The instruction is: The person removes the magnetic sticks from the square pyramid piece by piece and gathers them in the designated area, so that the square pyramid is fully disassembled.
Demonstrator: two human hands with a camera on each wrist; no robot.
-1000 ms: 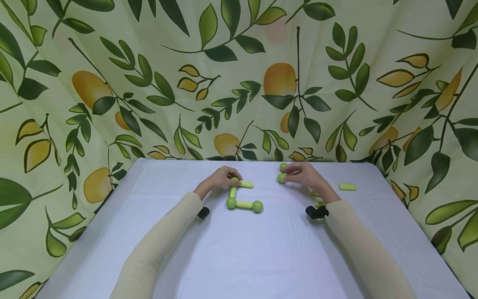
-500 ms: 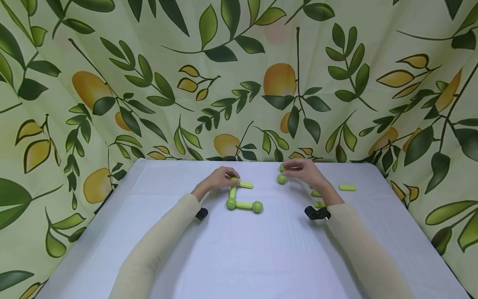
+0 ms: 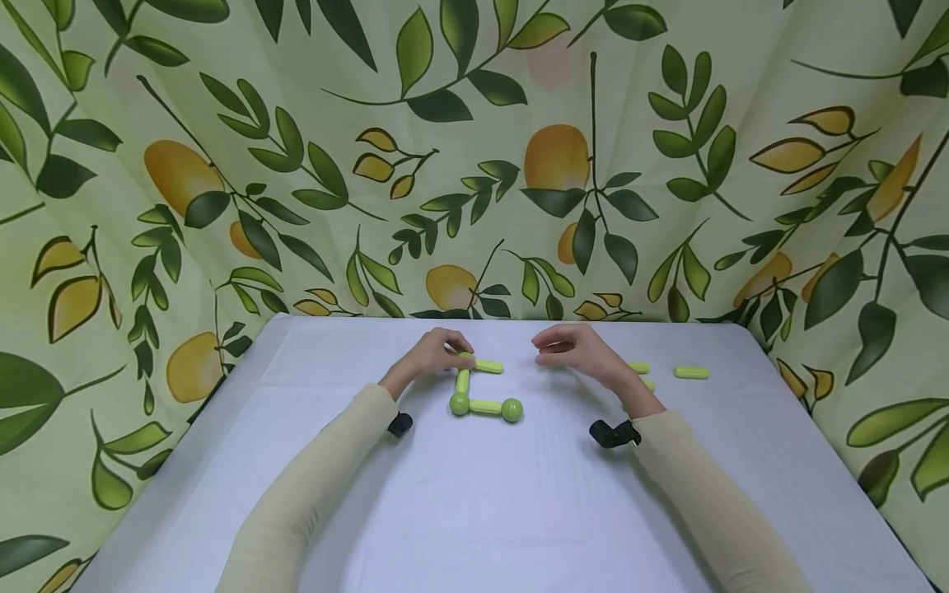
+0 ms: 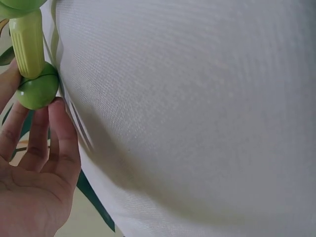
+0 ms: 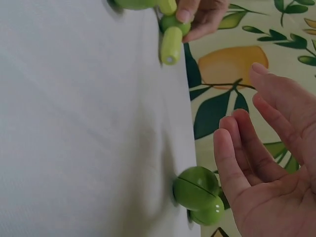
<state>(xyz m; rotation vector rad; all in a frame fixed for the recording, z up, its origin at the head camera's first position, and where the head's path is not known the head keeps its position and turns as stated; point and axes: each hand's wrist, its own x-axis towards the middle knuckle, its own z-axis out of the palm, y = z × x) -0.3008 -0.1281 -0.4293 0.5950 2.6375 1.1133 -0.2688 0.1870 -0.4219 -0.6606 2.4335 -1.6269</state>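
My left hand pinches a green ball between thumb and fingers. From that ball a grooved light-green rod runs to a corner ball. A second rod joins the corner ball to an end ball. Another rod points right from the pinched ball, its far end bare in the right wrist view. My right hand hovers to the right of this frame, fingers relaxed and holding nothing. Two loose green balls, one larger-looking ball and one behind, sit beside its fingers, hidden in the head view.
On the white-covered table, a loose rod lies at the right. More rods, including one rod, lie partly behind my right wrist. A leaf-patterned curtain closes off the back. Black wrist cameras hang under both wrists.
My right hand has left the two loose balls and moved left toward the joined pieces, empty. Rods behind its wrist show differently. My left hand stays on its ball.
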